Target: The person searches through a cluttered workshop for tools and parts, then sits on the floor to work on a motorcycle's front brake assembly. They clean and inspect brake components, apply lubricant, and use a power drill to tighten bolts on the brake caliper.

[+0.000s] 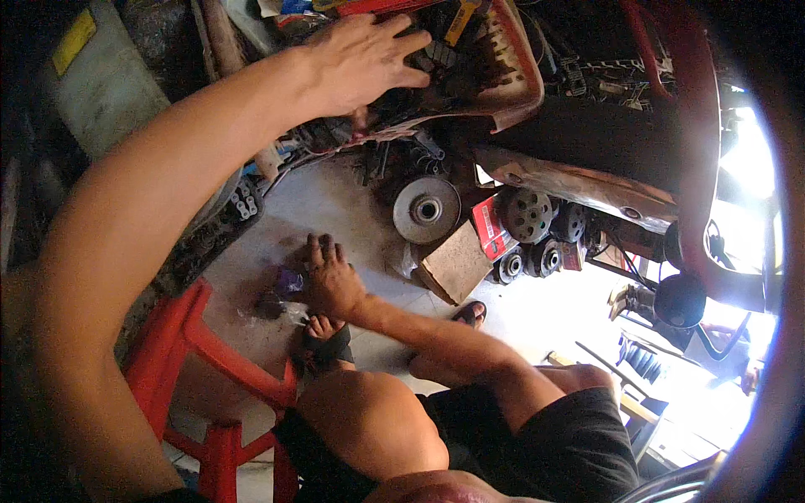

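Note:
My left hand [369, 65] reaches up over a grimy reddish plastic crate [521, 71], fingers spread above dark metal parts inside. Nothing shows in its grasp, though its underside is hidden. A yellow-handled tool [461, 22] lies in the crate, beyond my fingertips. Lower down, my right hand [334, 283] hangs over the floor near my foot, its back toward me and its fingers stretched out. Beside it on the floor are a small purple packet [290, 280] and a crumpled clear plastic wrapper [293, 313]. I cannot see whether that hand touches the packet.
A red plastic stool [239, 365] stands at lower left. On the floor ahead lie a round metal pulley [427, 210], a brown cardboard box [457, 261], a red box [493, 228] and several round parts. A chain [244, 201] lies at left. Red metal tubing [700, 151] rises at right.

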Demonstrator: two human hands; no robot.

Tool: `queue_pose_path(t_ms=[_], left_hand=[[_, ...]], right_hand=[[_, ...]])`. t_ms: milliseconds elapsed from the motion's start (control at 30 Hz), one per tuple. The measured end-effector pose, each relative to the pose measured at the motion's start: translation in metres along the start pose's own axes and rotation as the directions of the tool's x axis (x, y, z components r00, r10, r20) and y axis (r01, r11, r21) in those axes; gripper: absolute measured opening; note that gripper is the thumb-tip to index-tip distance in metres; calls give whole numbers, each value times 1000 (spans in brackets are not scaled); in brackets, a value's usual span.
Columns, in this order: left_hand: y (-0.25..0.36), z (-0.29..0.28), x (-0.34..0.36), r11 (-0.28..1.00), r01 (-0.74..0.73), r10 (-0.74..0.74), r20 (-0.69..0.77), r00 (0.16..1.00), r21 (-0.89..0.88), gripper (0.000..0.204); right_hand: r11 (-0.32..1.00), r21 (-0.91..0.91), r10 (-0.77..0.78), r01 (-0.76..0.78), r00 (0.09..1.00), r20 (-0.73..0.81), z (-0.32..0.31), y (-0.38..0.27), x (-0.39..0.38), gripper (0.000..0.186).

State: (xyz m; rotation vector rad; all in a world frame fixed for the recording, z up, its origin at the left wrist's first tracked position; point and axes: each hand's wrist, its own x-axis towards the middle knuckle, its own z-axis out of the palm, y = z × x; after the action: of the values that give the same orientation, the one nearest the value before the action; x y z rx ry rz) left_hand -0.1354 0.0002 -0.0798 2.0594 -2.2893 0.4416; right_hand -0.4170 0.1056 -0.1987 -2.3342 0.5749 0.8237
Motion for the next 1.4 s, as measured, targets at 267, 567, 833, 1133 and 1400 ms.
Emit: queue_pose_path(t_ms=[267,567,833,1133,1400], left_hand=[[-26,22,4,974,-25,9,-72,997,-224,53],[-47,27,25,423,-179,-3,-199,980,-888,21],[-53,-3,19,994,-11,14,25,1000,-113,19],[-29,-64,16,984,-52,120,412,903,-171,63],[-12,21,7,653,-454,314,-329,891,-606,60]], right_hand=[[972,-229,-77,49,991,-113,69,-29,6,85],[971,-85,-231,224,970,-82,37,-2,22,49],[996,-43,-88,81,979,-183,32,12,24,55],[879,-328,-380,345,924,-46,56,-28,23,70],[795,-366,-568,484,806,-166,45,22,44,41]])
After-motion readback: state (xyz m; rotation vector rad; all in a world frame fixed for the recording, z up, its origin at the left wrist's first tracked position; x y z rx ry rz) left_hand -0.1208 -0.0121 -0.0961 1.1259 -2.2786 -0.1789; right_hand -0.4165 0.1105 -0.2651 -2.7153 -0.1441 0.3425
